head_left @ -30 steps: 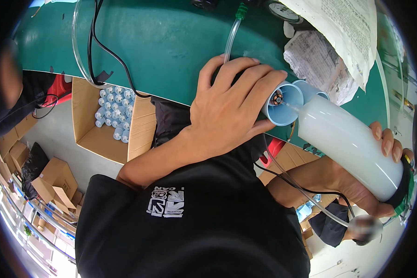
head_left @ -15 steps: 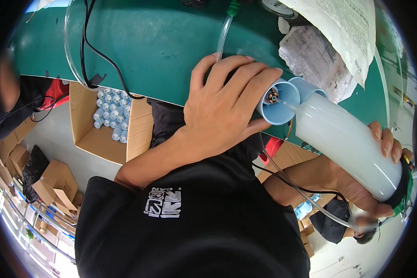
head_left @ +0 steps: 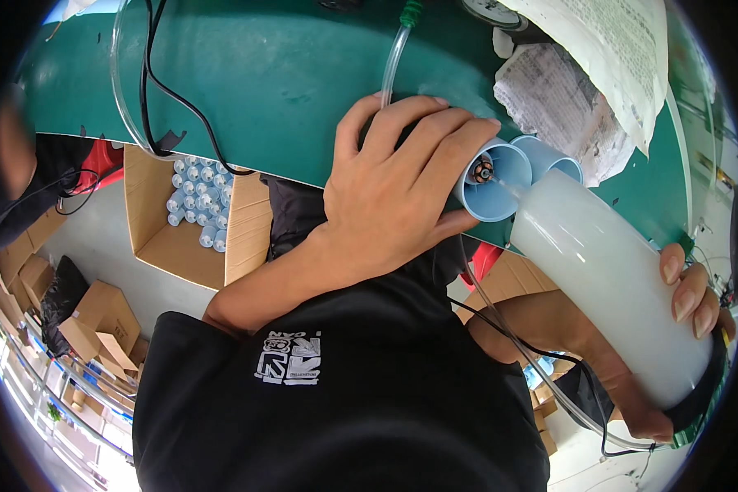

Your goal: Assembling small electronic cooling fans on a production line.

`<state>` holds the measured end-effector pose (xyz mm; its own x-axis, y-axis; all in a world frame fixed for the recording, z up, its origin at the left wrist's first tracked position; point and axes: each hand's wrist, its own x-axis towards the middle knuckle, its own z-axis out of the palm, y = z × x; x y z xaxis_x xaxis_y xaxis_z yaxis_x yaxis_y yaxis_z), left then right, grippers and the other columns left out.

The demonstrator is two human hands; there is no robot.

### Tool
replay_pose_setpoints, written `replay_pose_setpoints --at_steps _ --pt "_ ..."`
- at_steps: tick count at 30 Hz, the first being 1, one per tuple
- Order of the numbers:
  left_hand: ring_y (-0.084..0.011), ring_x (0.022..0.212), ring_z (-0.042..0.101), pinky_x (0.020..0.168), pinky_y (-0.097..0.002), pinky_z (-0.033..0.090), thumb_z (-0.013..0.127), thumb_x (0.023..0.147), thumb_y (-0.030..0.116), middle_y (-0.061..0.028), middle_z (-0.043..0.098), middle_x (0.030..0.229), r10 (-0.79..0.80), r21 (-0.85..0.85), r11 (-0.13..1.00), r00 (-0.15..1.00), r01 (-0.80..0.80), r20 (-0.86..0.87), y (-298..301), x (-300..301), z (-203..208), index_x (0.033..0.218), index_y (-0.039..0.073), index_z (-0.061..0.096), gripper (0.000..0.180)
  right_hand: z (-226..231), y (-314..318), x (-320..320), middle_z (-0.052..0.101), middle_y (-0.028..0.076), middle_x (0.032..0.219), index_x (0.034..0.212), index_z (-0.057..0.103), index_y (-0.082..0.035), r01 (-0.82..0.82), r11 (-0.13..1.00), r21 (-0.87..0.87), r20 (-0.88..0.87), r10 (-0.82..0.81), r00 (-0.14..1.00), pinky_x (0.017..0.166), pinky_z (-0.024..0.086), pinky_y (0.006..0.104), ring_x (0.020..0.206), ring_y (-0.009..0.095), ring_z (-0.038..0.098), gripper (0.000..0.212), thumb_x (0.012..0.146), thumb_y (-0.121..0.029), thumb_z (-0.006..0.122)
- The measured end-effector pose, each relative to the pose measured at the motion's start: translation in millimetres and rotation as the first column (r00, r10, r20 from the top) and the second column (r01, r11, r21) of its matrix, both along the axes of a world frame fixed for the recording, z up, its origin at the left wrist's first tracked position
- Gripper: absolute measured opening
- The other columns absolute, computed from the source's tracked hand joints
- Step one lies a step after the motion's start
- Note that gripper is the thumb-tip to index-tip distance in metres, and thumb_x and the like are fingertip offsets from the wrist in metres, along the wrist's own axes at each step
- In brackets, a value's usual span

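Note:
My left hand (head_left: 406, 180) is wrapped around a light blue plastic cup (head_left: 488, 207), its open mouth facing right. Inside the cup sits a small part (head_left: 481, 169) with dark and copper-coloured pieces. My right hand (head_left: 687, 291) grips the rear of a large, milky-white dispensing syringe (head_left: 615, 275), fingers over the top and thumb beneath. The syringe lies tilted, its narrow nozzle reaching into the mouth of the held cup. Just behind, a second light blue cup (head_left: 552, 156) is partly covered by the syringe and the first cup.
A green worktable (head_left: 262, 82) carries black cable (head_left: 180, 98), clear tubing (head_left: 396, 66) and crumpled printed paper (head_left: 549, 98). Below at left stands a cardboard box (head_left: 176, 256) holding many blue cups. Tubing and a cable (head_left: 549, 389) hang under the syringe. Another person's arm (head_left: 12, 156) is at far left.
My right hand and the syringe's rear have swung slightly lower, and the barrel's front has shifted left towards the cup. My left hand and the cup have stayed nearly still.

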<state>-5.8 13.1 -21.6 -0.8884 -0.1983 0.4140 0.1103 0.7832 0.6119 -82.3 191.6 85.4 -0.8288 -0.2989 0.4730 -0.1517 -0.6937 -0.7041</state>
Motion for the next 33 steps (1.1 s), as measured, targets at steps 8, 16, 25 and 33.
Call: replay_pose_setpoints --at_steps 8,16,25,33 --pt "-0.0212 0.11 0.057 0.098 -0.0429 0.036 0.084 0.059 0.034 0.0003 0.064 0.111 0.011 0.009 1.0 1.0 -0.011 -0.002 1 1 0 0.119 0.015 0.064 0.066 -2 5 -2 0.046 0.009 0.103 0.123 0.038 -0.004 -0.035 0.999 -0.003 0.0 0.035 0.999 0.089 0.031 0.0456 0.093 0.024 0.048 0.1 0.052 -0.055 0.087" --pt "-0.0212 0.111 0.057 0.098 -0.0432 0.035 0.085 0.058 0.034 0.0004 0.064 0.112 0.004 0.013 1.0 1.0 -0.004 0.007 1 1 0 0.12 0.016 0.063 0.068 -4 28 -6 0.046 0.009 0.103 0.123 0.038 -0.004 -0.047 0.998 0.044 -0.001 0.047 0.999 0.088 0.032 0.0456 0.093 0.024 0.048 0.1 0.052 -0.054 0.086" --pt "-0.0213 0.112 0.056 0.099 -0.0432 0.035 0.085 0.057 0.03 0.001 0.064 0.113 -0.019 0.005 1.0 1.0 0.019 0.008 0 -1 1 0.12 0.016 0.063 0.069 9 19 -11 0.047 0.009 0.101 0.123 0.039 -0.004 0.059 0.995 0.074 -0.114 -0.05 0.992 0.086 0.032 0.0438 0.094 0.022 0.047 0.097 0.053 -0.054 0.084" --pt "-0.0263 0.118 0.049 0.102 -0.0421 0.032 0.086 0.061 0.024 -0.004 0.061 0.122 -0.066 0.084 0.995 0.992 0.057 0.108 -4 4 21 0.131 0.013 0.057 0.076 15 79 -14 0.049 0.008 0.098 0.125 0.041 -0.001 0.403 0.912 0.079 -0.13 -0.392 0.911 0.084 0.033 0.043 0.088 0.025 0.049 0.093 0.061 -0.056 0.079"
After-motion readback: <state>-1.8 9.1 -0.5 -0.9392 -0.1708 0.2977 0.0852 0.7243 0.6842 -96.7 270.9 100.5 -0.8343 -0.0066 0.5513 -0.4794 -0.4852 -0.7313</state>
